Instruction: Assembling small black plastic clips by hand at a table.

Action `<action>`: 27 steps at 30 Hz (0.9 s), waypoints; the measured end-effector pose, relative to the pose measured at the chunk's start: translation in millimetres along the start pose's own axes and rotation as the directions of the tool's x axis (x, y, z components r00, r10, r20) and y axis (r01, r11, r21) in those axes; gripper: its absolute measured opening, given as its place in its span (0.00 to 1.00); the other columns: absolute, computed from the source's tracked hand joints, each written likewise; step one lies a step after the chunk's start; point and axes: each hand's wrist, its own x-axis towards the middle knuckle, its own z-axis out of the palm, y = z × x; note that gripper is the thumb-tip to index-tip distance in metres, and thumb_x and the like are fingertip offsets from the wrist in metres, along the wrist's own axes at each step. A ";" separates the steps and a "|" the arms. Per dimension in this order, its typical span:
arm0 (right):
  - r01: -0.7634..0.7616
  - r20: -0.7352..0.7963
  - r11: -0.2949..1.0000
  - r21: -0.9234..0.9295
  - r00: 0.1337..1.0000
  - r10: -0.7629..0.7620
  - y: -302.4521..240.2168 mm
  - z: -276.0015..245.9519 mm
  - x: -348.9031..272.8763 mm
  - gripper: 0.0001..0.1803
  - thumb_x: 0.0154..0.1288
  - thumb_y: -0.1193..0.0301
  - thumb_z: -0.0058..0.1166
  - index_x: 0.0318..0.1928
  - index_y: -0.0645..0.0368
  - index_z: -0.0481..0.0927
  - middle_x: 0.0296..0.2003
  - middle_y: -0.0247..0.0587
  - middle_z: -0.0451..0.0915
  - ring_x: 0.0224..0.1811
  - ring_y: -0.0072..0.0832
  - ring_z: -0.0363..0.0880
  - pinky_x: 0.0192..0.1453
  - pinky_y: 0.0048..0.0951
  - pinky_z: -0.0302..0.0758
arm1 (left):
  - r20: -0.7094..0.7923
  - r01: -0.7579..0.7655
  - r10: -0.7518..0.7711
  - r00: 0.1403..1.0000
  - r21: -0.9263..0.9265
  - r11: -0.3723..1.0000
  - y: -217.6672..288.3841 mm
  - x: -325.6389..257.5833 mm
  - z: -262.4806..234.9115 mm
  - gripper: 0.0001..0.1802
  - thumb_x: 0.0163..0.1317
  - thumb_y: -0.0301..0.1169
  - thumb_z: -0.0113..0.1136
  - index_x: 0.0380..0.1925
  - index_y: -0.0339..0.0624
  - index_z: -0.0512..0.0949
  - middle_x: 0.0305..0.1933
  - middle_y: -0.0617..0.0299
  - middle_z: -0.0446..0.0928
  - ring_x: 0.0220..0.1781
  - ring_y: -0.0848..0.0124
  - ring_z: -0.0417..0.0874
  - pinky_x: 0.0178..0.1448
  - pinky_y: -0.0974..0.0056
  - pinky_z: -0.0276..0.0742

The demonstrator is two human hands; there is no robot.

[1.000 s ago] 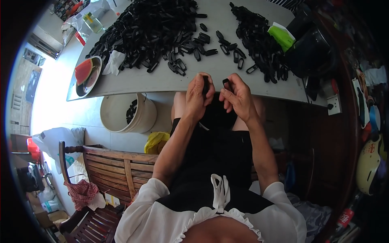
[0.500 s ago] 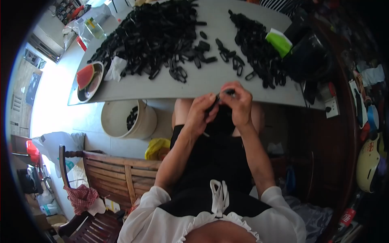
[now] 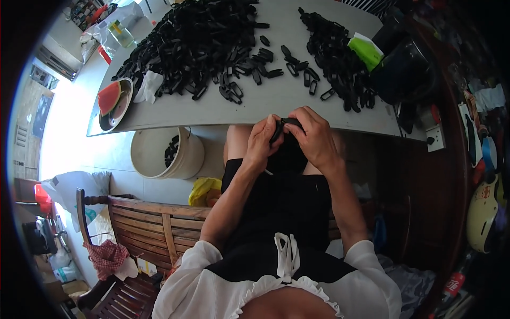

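Observation:
Just past the table's near edge, above my lap, both hands meet. My left hand (image 3: 260, 141) is closed around a small black plastic piece (image 3: 277, 132). A second dark piece (image 3: 292, 122) is pinched between the thumb and fingers of my right hand (image 3: 314, 137). The two pieces meet between my fingertips; whether they are joined I cannot tell. A large pile of black plastic pieces (image 3: 196, 42) covers the table's left and middle. To the right lies a narrower pile of similar pieces (image 3: 334, 58), some showing an oblong loop shape.
On the grey table (image 3: 223, 114) stand a metal plate (image 3: 125, 109) with watermelon (image 3: 109, 97), a crumpled tissue (image 3: 149, 86) and a black pot (image 3: 406, 72) beside a green packet (image 3: 365, 51). Below, a white bucket (image 3: 190, 154) holds black pieces. A wooden bench (image 3: 138, 220) is at left.
My right hand has turned and moved slightly, bringing its piece against the one in my left hand. Both hands stay close together. The whole view has shifted a little.

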 end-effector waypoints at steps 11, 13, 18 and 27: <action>0.118 0.103 0.860 -0.497 0.992 -0.076 -3.3 18.0 -9.2 0.04 0.56 0.77 0.49 0.29 0.65 0.70 0.24 0.48 0.74 0.25 0.39 0.79 0.28 0.33 0.75 | -0.127 0.053 -0.045 0.991 0.067 0.996 10.0 -4.9 10.4 0.21 0.71 0.45 0.38 0.29 0.41 0.70 0.16 0.72 0.60 0.16 0.83 0.54 0.18 0.77 0.48; 0.150 0.118 0.822 -0.549 0.988 -0.101 -4.5 18.7 -9.6 0.03 0.54 0.79 0.49 0.28 0.65 0.70 0.22 0.48 0.74 0.22 0.37 0.79 0.25 0.32 0.76 | -0.170 0.007 0.044 0.984 0.290 0.957 15.3 -5.5 13.7 0.20 0.72 0.42 0.39 0.28 0.40 0.70 0.17 0.72 0.60 0.17 0.83 0.56 0.20 0.75 0.51; 0.239 0.224 0.819 -0.522 0.965 -0.138 -4.4 15.9 -11.1 0.03 0.50 0.81 0.49 0.25 0.65 0.69 0.20 0.48 0.73 0.17 0.35 0.77 0.21 0.30 0.74 | -0.172 -0.041 0.110 0.979 0.361 0.932 -2.4 -2.2 8.0 0.19 0.72 0.39 0.40 0.27 0.38 0.69 0.18 0.72 0.61 0.20 0.83 0.58 0.22 0.74 0.55; -0.298 0.244 0.730 0.615 0.952 0.183 10.7 12.7 -26.3 0.24 0.58 0.68 0.58 0.52 0.65 0.68 0.38 0.39 0.72 0.34 0.25 0.73 0.29 0.21 0.73 | -0.103 -0.411 0.455 0.885 0.288 0.865 -15.8 14.2 3.9 0.17 0.70 0.40 0.43 0.32 0.38 0.74 0.39 0.65 0.67 0.32 0.80 0.66 0.33 0.74 0.62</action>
